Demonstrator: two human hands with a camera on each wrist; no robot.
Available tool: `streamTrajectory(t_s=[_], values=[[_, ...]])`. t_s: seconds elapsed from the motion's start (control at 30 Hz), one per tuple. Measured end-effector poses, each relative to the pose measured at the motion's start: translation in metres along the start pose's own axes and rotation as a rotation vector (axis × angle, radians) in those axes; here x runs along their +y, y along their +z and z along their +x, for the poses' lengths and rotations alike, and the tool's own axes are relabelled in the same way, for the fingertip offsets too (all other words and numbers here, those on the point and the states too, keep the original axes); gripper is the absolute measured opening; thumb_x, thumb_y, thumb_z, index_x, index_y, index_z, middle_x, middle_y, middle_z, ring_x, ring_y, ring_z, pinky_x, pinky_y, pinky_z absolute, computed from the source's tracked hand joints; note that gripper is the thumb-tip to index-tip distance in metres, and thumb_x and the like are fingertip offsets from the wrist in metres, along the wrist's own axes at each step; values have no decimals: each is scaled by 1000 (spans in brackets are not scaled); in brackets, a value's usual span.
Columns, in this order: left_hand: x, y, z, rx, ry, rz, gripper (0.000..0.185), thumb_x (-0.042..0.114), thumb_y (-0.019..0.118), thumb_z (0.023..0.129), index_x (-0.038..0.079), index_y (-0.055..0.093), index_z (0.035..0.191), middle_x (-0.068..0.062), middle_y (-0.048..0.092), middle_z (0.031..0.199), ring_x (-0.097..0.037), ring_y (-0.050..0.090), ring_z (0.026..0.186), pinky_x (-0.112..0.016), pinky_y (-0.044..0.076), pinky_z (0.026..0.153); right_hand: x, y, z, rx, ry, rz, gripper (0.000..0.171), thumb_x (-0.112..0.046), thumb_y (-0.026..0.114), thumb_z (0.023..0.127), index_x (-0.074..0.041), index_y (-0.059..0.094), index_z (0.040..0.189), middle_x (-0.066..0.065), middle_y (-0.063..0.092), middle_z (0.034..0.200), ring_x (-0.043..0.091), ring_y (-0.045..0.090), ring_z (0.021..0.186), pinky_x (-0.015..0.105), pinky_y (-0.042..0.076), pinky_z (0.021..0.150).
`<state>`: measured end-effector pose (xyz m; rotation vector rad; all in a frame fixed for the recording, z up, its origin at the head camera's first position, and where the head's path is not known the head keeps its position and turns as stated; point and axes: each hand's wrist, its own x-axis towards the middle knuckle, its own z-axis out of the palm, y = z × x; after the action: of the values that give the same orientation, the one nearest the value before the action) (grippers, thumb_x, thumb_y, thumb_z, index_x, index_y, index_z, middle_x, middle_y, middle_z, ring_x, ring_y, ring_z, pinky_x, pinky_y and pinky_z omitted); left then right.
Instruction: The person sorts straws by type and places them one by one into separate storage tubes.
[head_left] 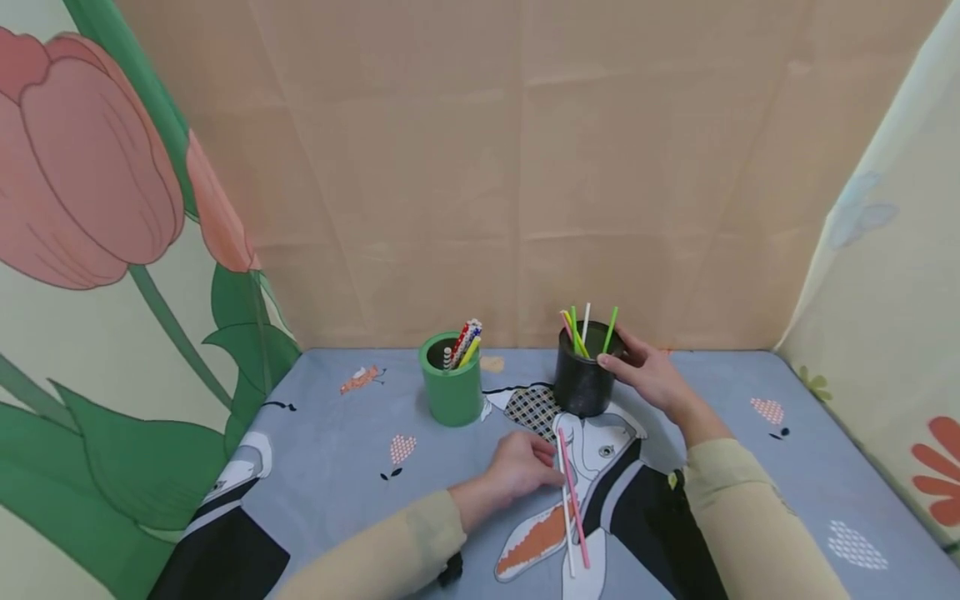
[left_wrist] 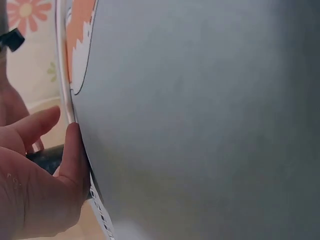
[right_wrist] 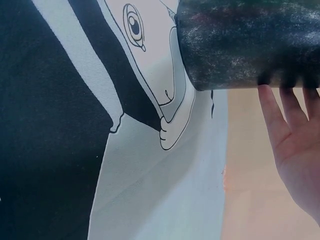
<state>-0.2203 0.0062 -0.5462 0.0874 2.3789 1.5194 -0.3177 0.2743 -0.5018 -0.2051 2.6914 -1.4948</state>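
Observation:
A pink straw [head_left: 576, 508] and a white straw [head_left: 565, 508] lie side by side on the printed grey tablecloth [head_left: 337, 475]. My left hand [head_left: 546, 463] curls over their far ends and pinches them. In the left wrist view the thumb and a finger of my left hand [left_wrist: 59, 127] close on the white straw [left_wrist: 61, 65]. My right hand [head_left: 633, 367] grips the side of a black cup [head_left: 583, 382] that holds green, white and pink straws [head_left: 581, 333]. In the right wrist view the fingers [right_wrist: 280, 120] lie against the black cup [right_wrist: 250, 45].
A green cup [head_left: 452, 390] with several patterned straws stands to the left of the black cup, near the back. Cloth walls close in the table on the left, back and right. Bare cloth lies at the front left and far right.

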Motion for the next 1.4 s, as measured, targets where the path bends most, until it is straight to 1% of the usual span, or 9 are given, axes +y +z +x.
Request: streamTrajectory(t_s=[0.17,0.33,0.5,0.73,0.87,1.03,1.2,1.27,1.4], values=[[3,1,1,-8,2,36,33,4,96,75,6,76,101,2,68,82,-10,63,73,-22,57,63,0,-1,0,0,4,4,92,-54,67,104,-28,13,173,28,34,168,49,40,150,68,41,117],[5,2,1,6,5,66,32,6,98,73,8,76,97,2,67,80,-10,62,71,-21,54,60,-1,-1,0,1,14,3,93,-55,68,103,-29,13,173,28,34,168,50,40,150,69,41,116],[5,2,1,3,2,83,33,7,98,73,8,75,97,2,67,79,-10,62,71,-22,53,60,-2,0,0,-2,17,2,94,-56,68,102,-30,13,173,28,35,168,50,40,150,69,41,116],[3,3,3,10,-8,129,34,10,100,72,10,76,97,2,66,77,-11,61,68,-23,52,58,-3,0,-1,-5,10,-3,92,-56,68,103,-30,14,173,28,38,166,49,42,149,68,41,117],[3,5,5,13,-2,149,34,11,100,72,11,75,96,2,66,77,-11,61,68,-23,52,58,-4,0,-2,-4,11,-7,92,-56,67,103,-30,12,173,28,36,167,49,41,149,69,41,116],[1,6,8,11,-12,166,35,11,100,71,12,74,94,2,65,76,-11,60,68,-23,51,57,-6,-1,-3,-6,5,-5,91,-55,67,104,-30,12,173,29,36,167,50,41,149,68,41,116],[2,4,4,27,22,217,33,5,99,70,9,74,91,4,65,81,-11,59,75,-25,55,63,-7,1,-3,-15,-4,0,91,-53,66,104,-30,12,173,29,36,167,50,41,149,68,41,116],[4,1,2,31,22,228,32,2,97,69,7,75,92,3,66,84,-12,60,78,-26,57,67,-6,1,-2,-19,-5,8,91,-54,66,104,-30,11,173,29,35,168,51,40,149,68,41,116],[4,-4,0,31,-8,230,32,1,94,70,5,74,95,2,66,86,-14,60,79,-27,59,67,-2,1,0,-19,1,8,93,-55,66,104,-29,10,173,29,34,168,51,40,150,69,41,116]])
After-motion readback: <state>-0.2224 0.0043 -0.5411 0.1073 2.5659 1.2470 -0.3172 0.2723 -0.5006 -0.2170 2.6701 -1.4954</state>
